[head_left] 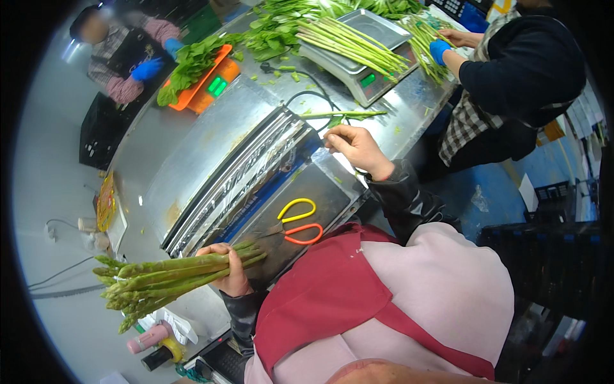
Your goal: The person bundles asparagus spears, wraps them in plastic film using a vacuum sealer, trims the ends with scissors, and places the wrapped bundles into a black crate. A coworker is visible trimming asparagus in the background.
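My left hand (231, 271) grips a bunch of green asparagus (168, 276) around its stalks, tips pointing left. Beyond it lies a cling film wrapping machine, its roll of clear film (249, 177) stretched above a blue printed box (261, 194). At the far right end of the roll is my right hand (357, 150), fingers curled and thumb close to the forefinger. Whether it pinches a film edge cannot be made out. Scissors with a yellow and an orange handle loop (302, 235) rest on the machine's near plate (331, 192), between my hands and close to my red apron.
A grey scale (364, 91) bears long asparagus stalks (355, 48); an orange scale (206, 91) holds leafy greens (192, 67). Two blue-gloved co-workers stand across and to the right. A black cable (314, 77), loose stalks (345, 115) and a pink bottle (148, 338) lie around.
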The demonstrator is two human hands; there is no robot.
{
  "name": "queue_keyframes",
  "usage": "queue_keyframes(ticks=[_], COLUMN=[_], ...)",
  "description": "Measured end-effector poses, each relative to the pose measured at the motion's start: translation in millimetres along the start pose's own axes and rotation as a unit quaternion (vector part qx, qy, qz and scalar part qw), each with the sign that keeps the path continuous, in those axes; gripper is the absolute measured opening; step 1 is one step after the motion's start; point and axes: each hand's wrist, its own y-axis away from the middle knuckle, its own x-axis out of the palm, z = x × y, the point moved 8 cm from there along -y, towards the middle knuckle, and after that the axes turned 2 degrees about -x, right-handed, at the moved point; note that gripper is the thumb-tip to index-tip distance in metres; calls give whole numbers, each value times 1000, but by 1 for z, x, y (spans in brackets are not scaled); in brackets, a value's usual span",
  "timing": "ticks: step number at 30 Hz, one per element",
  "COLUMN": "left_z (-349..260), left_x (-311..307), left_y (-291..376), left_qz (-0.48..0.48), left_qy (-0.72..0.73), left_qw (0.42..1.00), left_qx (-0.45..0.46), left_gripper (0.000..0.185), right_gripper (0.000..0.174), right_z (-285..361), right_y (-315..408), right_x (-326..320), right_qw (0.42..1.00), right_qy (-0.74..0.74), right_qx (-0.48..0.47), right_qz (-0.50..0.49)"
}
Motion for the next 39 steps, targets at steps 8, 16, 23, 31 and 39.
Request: queue_keyframes(ticks=[8, 16, 23, 31, 39], left_z=[-1, -2, -6, -8, -2], left_x=[-2, -1, 3, -1, 1], left_y=[-1, 0, 0, 0, -3], left_qz=[1, -14, -7, -20, -21], left_qy=[-5, -15, -15, -34, -25], left_qw=[1000, 1000, 1000, 999, 999], left_qx=[6, 7, 15, 2, 0], left_gripper=[46, 48, 48, 45, 44], right_gripper=[19, 31, 40, 42, 22], right_z=[8, 2, -42, -71, -72], right_y=[-5, -22, -64, -107, -124], right_x=[-59, -131, -135, -149, -196], right_qw=[995, 952, 857, 761, 764], right_qy=[10, -129, -449, -538, -544], right_qx=[-9, -49, 7, -33, -132], right_qz=[-96, -272, -254, -361, -319])
